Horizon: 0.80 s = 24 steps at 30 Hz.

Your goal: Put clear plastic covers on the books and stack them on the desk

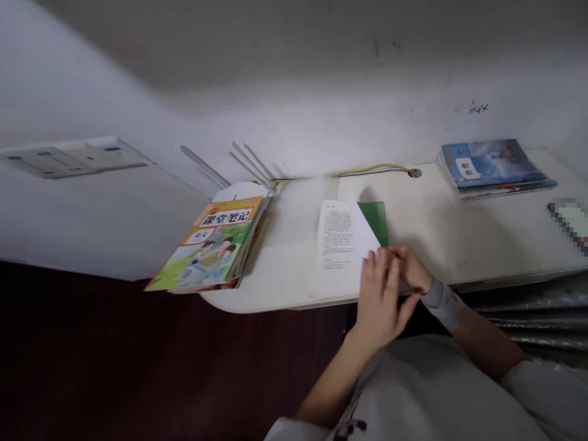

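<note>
A printed white sheet lies on the white desk, partly covering a green folder or sheet. My left hand rests at the sheet's lower right corner with its fingers stretched together and flat. My right hand sits just behind it, fingers curled at the paper's edge; what it pinches is hidden by the left hand. A light band circles my right wrist.
A stack of colourful workbooks overhangs the desk's left end. Another book stack lies at the back right. A yellow and black cable runs to a desk grommet. A phone-like object lies far right. Dark floor lies below left.
</note>
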Each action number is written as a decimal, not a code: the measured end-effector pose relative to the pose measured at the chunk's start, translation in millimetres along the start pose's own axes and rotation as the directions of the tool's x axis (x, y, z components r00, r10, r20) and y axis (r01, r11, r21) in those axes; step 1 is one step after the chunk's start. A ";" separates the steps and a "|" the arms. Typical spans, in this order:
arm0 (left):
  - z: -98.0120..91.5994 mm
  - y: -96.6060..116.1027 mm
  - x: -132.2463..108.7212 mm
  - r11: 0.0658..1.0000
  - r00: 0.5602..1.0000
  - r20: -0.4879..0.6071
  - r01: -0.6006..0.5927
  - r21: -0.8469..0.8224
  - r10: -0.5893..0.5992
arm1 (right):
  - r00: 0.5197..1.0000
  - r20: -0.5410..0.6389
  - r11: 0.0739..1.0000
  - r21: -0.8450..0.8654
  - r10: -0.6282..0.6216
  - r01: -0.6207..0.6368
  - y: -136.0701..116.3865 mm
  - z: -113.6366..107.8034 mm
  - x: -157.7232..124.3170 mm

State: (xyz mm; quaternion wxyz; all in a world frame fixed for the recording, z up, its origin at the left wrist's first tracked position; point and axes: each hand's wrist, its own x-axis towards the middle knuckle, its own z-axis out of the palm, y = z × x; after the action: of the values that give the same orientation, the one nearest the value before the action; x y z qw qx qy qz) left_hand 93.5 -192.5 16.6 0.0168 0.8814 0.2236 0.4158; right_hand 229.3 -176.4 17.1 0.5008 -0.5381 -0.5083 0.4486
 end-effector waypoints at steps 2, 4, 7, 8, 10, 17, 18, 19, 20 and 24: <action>4.3 -19.9 1.5 0.994 0.992 0.074 0.106 0.009 -0.106 | 0.998 -0.070 1.000 0.016 -0.003 0.004 -3.3 -7.5 -3.2; 10.5 -35.2 4.3 0.992 0.977 0.173 0.126 0.017 -0.127 | 0.990 -0.131 0.997 -0.064 -0.041 0.032 -3.9 -21.3 -9.3; 24.4 -38.2 11.8 0.997 0.929 0.362 0.065 0.051 -0.079 | 0.938 -0.290 0.939 -0.333 -0.188 0.085 5.8 -51.0 -21.8; 30.2 -34.5 14.7 0.997 0.908 0.414 0.034 0.074 -0.062 | 0.906 -0.339 0.890 -0.448 -0.253 0.081 12.6 -61.8 -26.8; 42.8 -24.1 20.0 0.991 0.874 0.484 -0.034 0.126 -0.031 | 0.852 -0.376 0.739 -0.673 -0.364 0.019 30.1 -81.7 -38.0; 79.1 -5.9 27.6 0.968 0.800 0.599 -0.184 0.170 0.047 | 0.900 -0.321 0.302 -0.925 -0.296 -0.230 80.0 -109.3 -68.1; 81.8 -5.6 28.2 0.968 0.793 0.607 -0.190 0.164 0.053 | 0.902 -0.316 0.303 -0.926 -0.293 -0.226 81.4 -109.6 -69.0; 83.9 -5.2 28.8 0.968 0.787 0.614 -0.194 0.157 0.058 | 0.904 -0.312 0.310 -0.925 -0.291 -0.220 81.6 -109.7 -69.1; 85.5 -4.8 29.6 0.969 0.783 0.619 -0.197 0.151 0.062 | 0.906 -0.309 0.321 -0.923 -0.289 -0.212 81.1 -109.9 -68.7; 88.5 -2.2 33.5 0.971 0.767 0.639 -0.193 0.139 0.061 | 0.919 -0.291 0.370 -0.911 -0.265 -0.181 77.7 -111.6 -66.2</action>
State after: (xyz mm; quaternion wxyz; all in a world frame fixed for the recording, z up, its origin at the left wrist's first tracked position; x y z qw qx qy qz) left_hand 176.8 -163.0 -17.4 -0.0250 0.9798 0.1844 0.0730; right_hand 342.2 -250.2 -51.3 0.2137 -0.7891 -0.5741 -0.0447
